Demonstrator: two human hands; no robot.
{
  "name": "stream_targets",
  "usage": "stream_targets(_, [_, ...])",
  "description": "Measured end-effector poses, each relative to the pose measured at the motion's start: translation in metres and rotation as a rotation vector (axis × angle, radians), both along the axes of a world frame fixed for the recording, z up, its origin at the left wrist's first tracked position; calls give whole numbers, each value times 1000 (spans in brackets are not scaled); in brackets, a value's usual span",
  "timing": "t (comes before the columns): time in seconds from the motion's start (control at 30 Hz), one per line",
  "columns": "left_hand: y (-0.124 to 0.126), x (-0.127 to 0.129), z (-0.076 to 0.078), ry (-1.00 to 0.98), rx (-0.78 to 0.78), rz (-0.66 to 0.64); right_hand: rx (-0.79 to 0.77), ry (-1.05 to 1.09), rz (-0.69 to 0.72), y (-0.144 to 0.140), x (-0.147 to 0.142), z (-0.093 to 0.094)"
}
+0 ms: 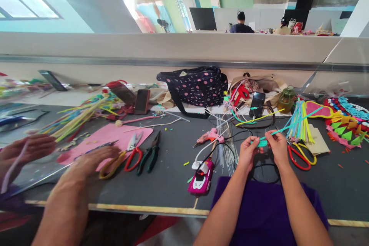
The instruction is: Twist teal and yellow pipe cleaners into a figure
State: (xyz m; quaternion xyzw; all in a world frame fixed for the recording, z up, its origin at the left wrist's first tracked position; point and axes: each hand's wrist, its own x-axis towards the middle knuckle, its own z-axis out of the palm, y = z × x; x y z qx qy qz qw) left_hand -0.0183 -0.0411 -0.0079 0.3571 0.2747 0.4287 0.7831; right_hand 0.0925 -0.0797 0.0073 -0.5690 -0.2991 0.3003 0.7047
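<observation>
My left hand [248,153] is closed, its fingertips pinching a small bundled teal piece that looks like bent pipe cleaner [262,143]. Close beside it, my right hand [277,149] pinches the same teal work from the other side. A long teal end slants up to the right past my right hand. Both hands hover above the table edge, over a purple cloth [265,211]. Red-and-yellow scissors [301,155] lie just right of my right hand. A bunch of pastel pipe cleaners [300,123] is behind them.
A pink glue gun [211,135] and magenta car-shaped power socket [201,178] with cables lie to the left. Farther left, a co-worker's hands [92,157] are near pliers [150,153], scissors [134,152] and a pink sheet [115,138]. Bags [198,86] and phones [257,103] line the back.
</observation>
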Motion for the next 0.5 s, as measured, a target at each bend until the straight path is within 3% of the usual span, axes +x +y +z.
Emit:
stream_targets(0.27, [-2, -1, -3, -21, 20, -35, -32, -30, -42, 1, 7, -7])
stream_targets(0.5, [-2, 0, -4, -43, 26, 20, -6, 35, -59, -1, 7, -3])
